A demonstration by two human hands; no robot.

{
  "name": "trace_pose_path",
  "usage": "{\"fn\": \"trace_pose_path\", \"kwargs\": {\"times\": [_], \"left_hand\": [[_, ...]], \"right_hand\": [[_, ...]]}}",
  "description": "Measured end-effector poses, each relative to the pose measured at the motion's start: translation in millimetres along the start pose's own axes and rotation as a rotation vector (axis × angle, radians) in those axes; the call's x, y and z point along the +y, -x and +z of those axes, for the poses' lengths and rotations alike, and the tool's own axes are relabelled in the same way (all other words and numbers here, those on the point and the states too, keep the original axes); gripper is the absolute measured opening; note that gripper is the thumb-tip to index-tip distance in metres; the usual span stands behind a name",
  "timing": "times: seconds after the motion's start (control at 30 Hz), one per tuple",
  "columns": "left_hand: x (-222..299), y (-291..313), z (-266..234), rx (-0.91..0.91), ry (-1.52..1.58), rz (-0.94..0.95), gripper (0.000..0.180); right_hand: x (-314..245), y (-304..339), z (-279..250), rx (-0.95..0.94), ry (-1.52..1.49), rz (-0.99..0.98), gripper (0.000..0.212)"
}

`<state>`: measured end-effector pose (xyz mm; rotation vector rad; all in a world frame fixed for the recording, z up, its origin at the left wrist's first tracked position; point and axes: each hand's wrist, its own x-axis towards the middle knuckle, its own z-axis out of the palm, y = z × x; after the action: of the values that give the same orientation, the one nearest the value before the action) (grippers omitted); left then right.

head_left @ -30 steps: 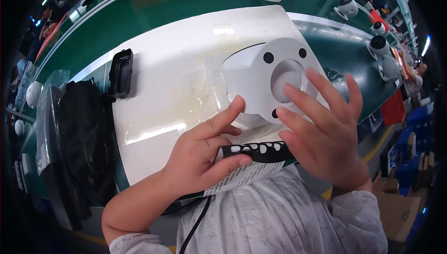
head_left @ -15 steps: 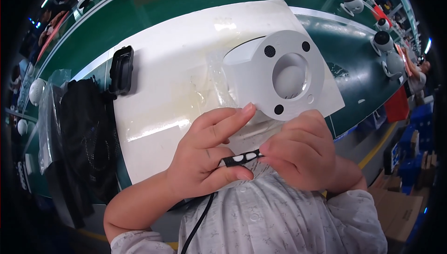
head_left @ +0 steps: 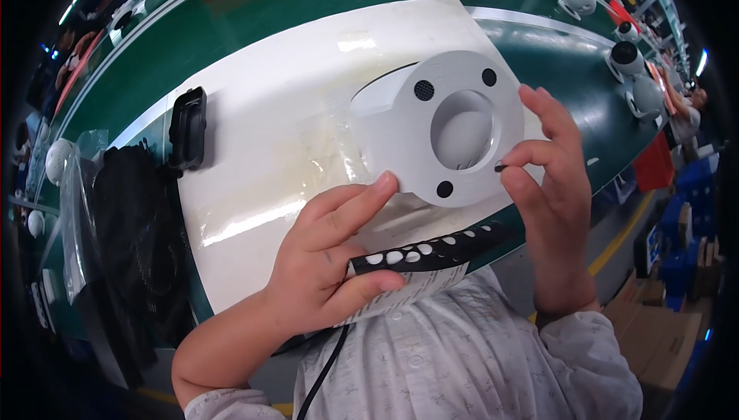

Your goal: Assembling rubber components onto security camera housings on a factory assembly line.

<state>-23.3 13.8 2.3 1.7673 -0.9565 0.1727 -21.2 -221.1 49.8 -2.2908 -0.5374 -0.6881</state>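
Pinching small black pad [head_left: 499, 167] in right hand [head_left: 558, 189], near four o'clock of white device [head_left: 419, 135] on white board [head_left: 254, 150]; gripping black strip [head_left: 419, 257] in left hand [head_left: 323, 258], toward seven; might drop pad or set crooked, because of tiny fingertip hold

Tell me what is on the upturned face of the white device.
The white device bears three dark round pads around a round recess. The right hand pinches a small dark piece at the rim; whatever lies directly behind that piece and hand is covered.
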Motion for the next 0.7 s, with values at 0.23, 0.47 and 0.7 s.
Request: {"fn": "trace_pose_path", "kwargs": {"times": [0.23, 0.47, 0.7], "left_hand": [[-4.1, 1.4, 0.8, 0.020, -0.029, 0.036, 0.031], [-3.0, 0.4, 2.0, 0.022, -0.061, 0.038, 0.032], [-0.9, -1.1, 2.1, 0.011, -0.098, 0.043, 0.033]], "right_hand": [[6.3, -0.8, -10.1, -0.092, 0.128, -0.133, 0.008], [2.3, -0.1, -5.3, -0.068, -0.020, -0.020, 0.008], [-5.8, 0.4, -10.1, -0.100, 0.271, -0.109, 0.010]]}}
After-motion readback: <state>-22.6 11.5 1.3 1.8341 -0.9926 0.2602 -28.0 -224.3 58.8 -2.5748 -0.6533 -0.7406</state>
